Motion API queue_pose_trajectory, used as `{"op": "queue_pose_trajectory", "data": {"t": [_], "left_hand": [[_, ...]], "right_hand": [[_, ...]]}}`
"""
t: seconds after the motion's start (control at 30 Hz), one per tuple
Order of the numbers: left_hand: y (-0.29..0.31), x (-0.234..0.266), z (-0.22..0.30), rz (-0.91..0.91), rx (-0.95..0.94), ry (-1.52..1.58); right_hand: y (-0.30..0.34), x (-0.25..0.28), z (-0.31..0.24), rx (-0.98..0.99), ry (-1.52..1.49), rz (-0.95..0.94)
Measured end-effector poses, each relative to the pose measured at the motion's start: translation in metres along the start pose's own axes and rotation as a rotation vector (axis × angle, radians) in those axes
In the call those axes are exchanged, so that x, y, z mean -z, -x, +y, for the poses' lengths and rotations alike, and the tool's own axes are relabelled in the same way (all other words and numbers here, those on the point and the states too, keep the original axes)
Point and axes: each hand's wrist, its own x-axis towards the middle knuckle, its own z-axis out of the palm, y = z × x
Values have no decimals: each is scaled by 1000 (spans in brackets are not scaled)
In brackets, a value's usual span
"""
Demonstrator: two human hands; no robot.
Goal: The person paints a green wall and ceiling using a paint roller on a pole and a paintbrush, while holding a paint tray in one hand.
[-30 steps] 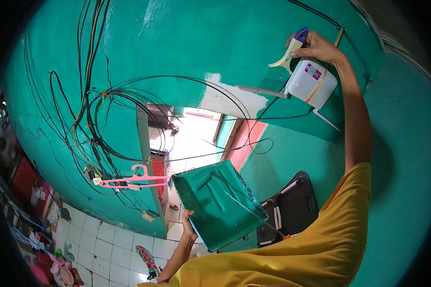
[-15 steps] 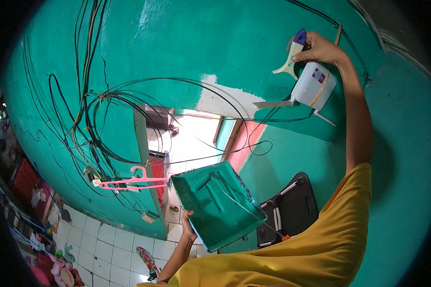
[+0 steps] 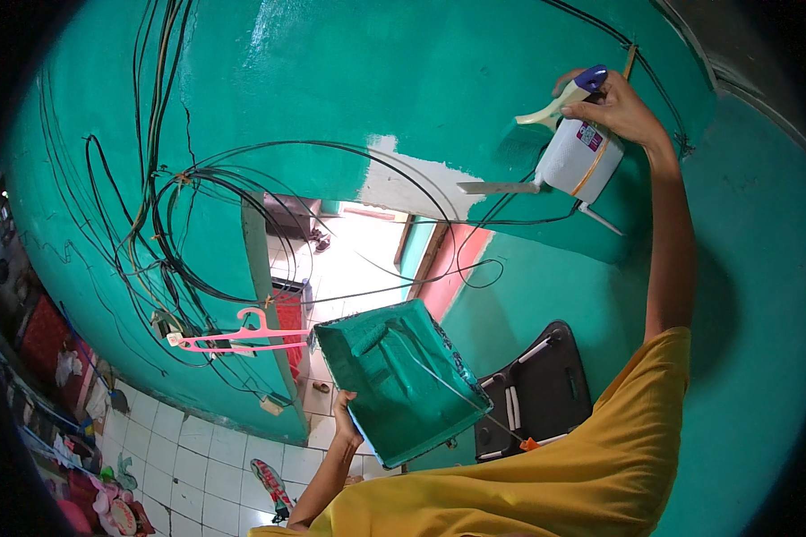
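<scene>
High at the right, my right hand (image 3: 625, 109) is closed around a paintbrush (image 3: 546, 114) with a cream handle and a purple end. Its green-coated bristles lie against the green wall, just beside a white router (image 3: 580, 163) strapped with a yellowish band. Lower down, my left hand (image 3: 346, 421) grips the left edge of a paint tray (image 3: 394, 438) coated in green paint. A paint roller (image 3: 368, 335) rests in the tray, its thin metal rod leading to an orange handle (image 3: 530, 444) over the near right edge.
A bare whitish patch (image 3: 403, 177) shows on the wall above a doorway. Coiled black cables (image 3: 208, 279) hang at the left and cross the doorway. A pink hanger (image 3: 251, 337) hangs by the tray. A black folded table (image 3: 546, 385) leans at the right.
My right hand has moved slightly right and down, and the brush has tilted from steep to more level, its bristles now showing on the wall beside the router. The tray stays in my left hand.
</scene>
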Motion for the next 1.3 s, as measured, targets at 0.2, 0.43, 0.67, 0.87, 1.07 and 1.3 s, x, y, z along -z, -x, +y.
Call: {"op": "queue_pose_trajectory", "data": {"t": [0.2, 0.43, 0.67, 0.87, 1.07, 1.3], "left_hand": [[5, -9, -2, -48, 22, -16], [6, -7, -6, -52, 28, -10], [-2, 7, -9, -20, 45, -2], [-4, 12, -11, -66, 29, -2], [0, 9, -10, -56, 52, 2], [5, 3, -4, -65, 30, 8]], "right_hand": [[15, 8, 10, -45, -124, 137], [17, 6, -1, 43, -95, 225], [19, 8, -3, 91, -103, 259], [15, 14, -8, 98, -27, 271], [16, 35, -23, 165, 122, 520], [10, 20, -63, 334, 150, 591]]}}
